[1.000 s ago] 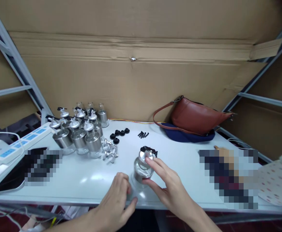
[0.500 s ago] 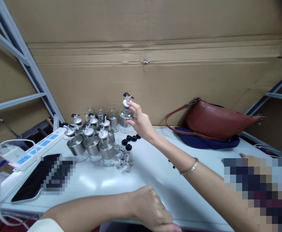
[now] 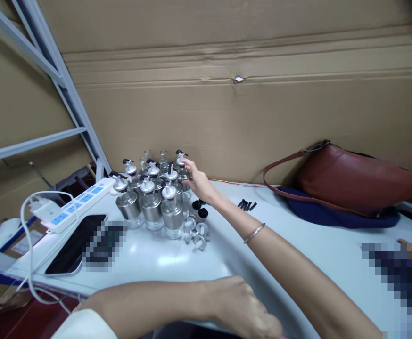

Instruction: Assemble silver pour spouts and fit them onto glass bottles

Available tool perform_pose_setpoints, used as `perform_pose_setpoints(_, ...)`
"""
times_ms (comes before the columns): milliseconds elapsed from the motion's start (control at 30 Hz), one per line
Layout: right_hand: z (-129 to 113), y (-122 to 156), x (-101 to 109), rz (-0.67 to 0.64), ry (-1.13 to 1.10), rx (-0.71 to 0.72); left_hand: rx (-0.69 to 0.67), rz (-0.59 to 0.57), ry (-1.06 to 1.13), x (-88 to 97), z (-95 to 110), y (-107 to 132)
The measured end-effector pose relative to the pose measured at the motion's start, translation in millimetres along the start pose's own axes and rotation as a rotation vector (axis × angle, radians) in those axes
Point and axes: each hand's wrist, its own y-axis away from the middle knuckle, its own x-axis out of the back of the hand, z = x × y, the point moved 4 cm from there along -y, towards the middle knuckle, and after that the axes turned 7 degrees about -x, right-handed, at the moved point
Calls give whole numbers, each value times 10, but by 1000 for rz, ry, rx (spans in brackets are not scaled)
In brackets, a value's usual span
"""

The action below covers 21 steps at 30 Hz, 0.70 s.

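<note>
My right hand (image 3: 201, 182) reaches to the back of the group, its fingers around the right side of a glass bottle (image 3: 184, 173) with a metal sleeve, silver cap and black lever. That bottle stands upright at the group's back right corner. Similar capped bottles (image 3: 172, 214) crowd beside it, with uncapped glass bottles (image 3: 147, 154) behind. Loose silver caps (image 3: 201, 241) and round black parts (image 3: 202, 213) lie to the right of the group. My left hand (image 3: 243, 303) is curled closed at the table's front edge; its fingertips and anything in them are hidden.
A white power strip (image 3: 86, 202), its cable and a dark tablet (image 3: 77, 245) lie at the left. Several small black levers (image 3: 247, 205) are on the white table (image 3: 280, 226). A brown handbag (image 3: 358, 176) rests on dark blue cloth (image 3: 333, 212) at the right. Cardboard (image 3: 227, 127) stands behind.
My right hand has brought the bottle down and left, against the other bottles. My left hand stays curled near the front edge. The view has turned slightly right, revealing the black levers.
</note>
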Motion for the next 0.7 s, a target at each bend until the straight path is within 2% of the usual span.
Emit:
perform_pose_setpoints(100, 76, 17, -59, 9, -6, 19, -9, -44, 33, 41, -13, 12)
perform_pose_setpoints(333, 148, 47, -142, 10, -9, 64, -53, -12, 37, 97, -87, 9)
perform_pose_setpoints(533, 177, 57, -106, -2, 13, 29, -26, 102, 13, 30, -117, -7)
perform_pose_setpoints(633, 78, 186, -43, 28, 38, -9, 3, 178, -51, 18, -156, 15)
perform_pose_setpoints(700, -85, 420, 37, 102, 67, -61, 22, 205, -75, 6, -196, 21)
